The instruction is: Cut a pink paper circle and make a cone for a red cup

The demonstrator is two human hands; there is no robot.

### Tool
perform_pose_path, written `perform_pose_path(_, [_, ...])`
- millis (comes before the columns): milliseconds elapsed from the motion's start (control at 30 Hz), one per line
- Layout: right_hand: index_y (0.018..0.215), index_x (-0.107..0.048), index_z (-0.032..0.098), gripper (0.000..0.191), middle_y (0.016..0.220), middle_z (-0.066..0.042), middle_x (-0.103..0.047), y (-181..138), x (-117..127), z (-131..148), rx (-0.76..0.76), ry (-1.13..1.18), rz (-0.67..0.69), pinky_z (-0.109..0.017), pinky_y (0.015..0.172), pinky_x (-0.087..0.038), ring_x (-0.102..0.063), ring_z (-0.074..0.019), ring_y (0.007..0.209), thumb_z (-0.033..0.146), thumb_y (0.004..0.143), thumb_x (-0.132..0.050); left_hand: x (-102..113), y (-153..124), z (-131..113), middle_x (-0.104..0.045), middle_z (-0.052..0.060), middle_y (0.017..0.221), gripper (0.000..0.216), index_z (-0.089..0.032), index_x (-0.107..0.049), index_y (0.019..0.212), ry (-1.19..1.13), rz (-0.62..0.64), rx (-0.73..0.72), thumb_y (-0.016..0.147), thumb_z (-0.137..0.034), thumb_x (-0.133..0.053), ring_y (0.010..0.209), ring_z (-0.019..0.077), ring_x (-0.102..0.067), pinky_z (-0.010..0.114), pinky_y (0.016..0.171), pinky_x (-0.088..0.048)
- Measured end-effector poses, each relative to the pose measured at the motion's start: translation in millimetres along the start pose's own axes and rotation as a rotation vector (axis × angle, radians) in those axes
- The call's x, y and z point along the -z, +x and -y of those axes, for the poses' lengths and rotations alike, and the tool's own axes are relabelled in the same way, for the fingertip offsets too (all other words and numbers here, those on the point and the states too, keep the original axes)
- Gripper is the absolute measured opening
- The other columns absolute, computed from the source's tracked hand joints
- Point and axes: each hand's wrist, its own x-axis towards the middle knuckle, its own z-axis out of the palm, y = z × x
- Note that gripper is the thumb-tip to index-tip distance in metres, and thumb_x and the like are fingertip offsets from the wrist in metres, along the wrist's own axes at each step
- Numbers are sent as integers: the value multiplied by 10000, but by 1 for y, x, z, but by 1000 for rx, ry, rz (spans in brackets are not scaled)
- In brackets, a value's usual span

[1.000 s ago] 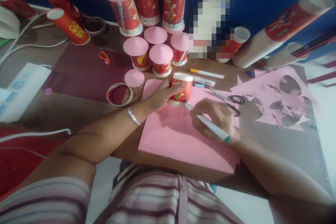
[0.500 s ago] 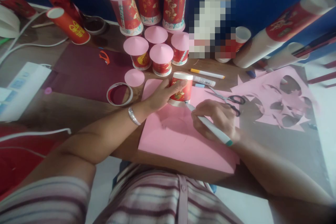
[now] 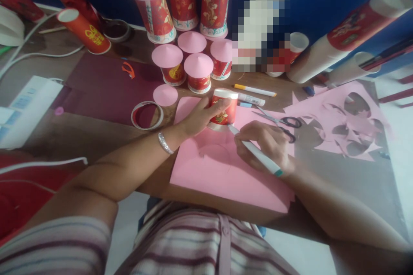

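My left hand is closed around a short red paper cup with white bands at top and bottom and a gold print. The cup stands over the far part of a pink sheet. In my right hand is a white marker with a green end. Its tip touches, or nearly touches, the white band at the cup's foot. Faint curved pencil-like lines show on the pink sheet in front of the cup. Scissors with black handles lie just beyond my right hand.
Several red cups with pink cone tops stand behind. A pink disc and a tape roll lie left. A yellow-capped marker and a glue stick lie behind the sheet; cut pink scraps lie right.
The cup has turned or shifted very slightly to the right in my left hand. My right hand and the marker have hardly moved.
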Motion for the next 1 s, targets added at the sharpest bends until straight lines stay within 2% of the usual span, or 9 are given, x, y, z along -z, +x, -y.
perform_pose_path(333, [939,-575,250,239,729,25,-684,1,1,-1,-2,-27,15,-260,540,-547,-668,-140,605,31,881,-650,-3,-1,-7,-606,-13,870,385,-198,-645,998,52,44,-24,953,-575,-703,806,107,-591,244,767,-515])
perform_pose_path(533, [946,-580,233,227,723,15,-676,2,0,-3,20,-23,-2,-258,545,-552,-659,-140,595,27,883,-652,-4,0,-7,-454,-55,692,454,-199,-541,813,60,74,-18,898,-586,-761,611,76,-430,209,598,-458])
perform_pose_path(633, [955,-588,227,219,726,8,-684,3,0,-4,29,-22,-2,-261,553,-562,-668,-145,602,32,888,-664,-4,0,-6,-488,-46,719,437,-197,-549,846,52,82,15,902,-575,-761,634,79,-479,199,604,-484])
perform_pose_path(733, [960,-596,231,223,738,14,-700,4,0,-3,24,-31,-5,-255,577,-579,-687,-142,624,30,894,-667,-3,-2,-6,-591,-16,856,383,-209,-594,1010,32,102,55,906,-532,-771,762,112,-619,208,657,-534])
perform_pose_path(833, [969,-600,234,218,756,22,-710,4,0,-1,11,-35,-6,-246,603,-592,-709,-137,658,36,906,-667,-3,-2,-6,-664,19,999,433,-228,-596,1153,48,105,82,900,-532,-772,870,156,-685,235,689,-563])
perform_pose_path(900, [975,-601,224,213,761,17,-713,3,-1,-1,11,-26,-5,-244,613,-593,-713,-136,666,36,907,-672,-3,-2,-7,-682,24,1001,434,-223,-601,1140,79,94,71,896,-539,-770,849,151,-675,243,695,-562])
perform_pose_path(1000, [977,-598,218,222,759,16,-715,2,-1,-1,17,-7,0,-246,628,-594,-718,-137,674,25,899,-675,-4,-1,-8,-669,13,909,371,-204,-607,1010,117,98,12,909,-528,-756,785,129,-633,236,685,-536])
